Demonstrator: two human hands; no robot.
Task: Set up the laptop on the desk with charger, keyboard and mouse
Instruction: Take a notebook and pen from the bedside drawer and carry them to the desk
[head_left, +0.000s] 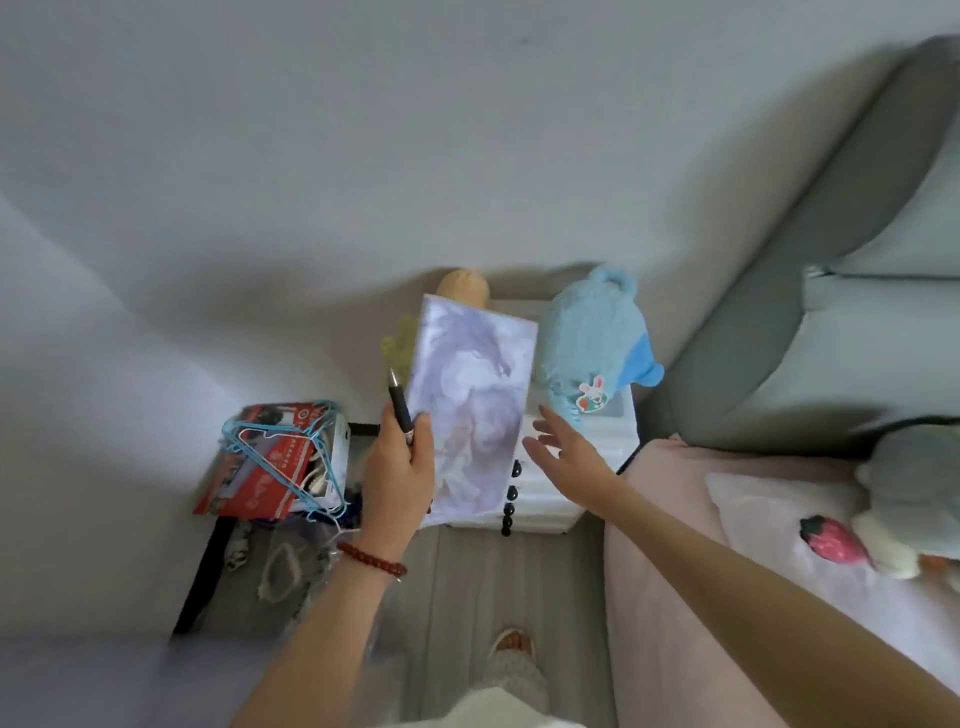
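The book (470, 410), with a pen (400, 402) against its edge, stands upright over the white nightstand (556, 504) in the left hand (397, 467)'s grip, while the right hand (563, 452) hovers beside it, grip released.

Soft, dim daylight, faint shadows on the wall (311, 156), overall blur, strong wide-angle bending at edges.

A left hand (397, 467) grips a pale illustrated book (470, 410) and a black pen (400, 405) above a small white bedside cabinet (545, 499), while the right hand (563, 452) reaches open-fingered beside a fluffy blue plush toy (592, 343).
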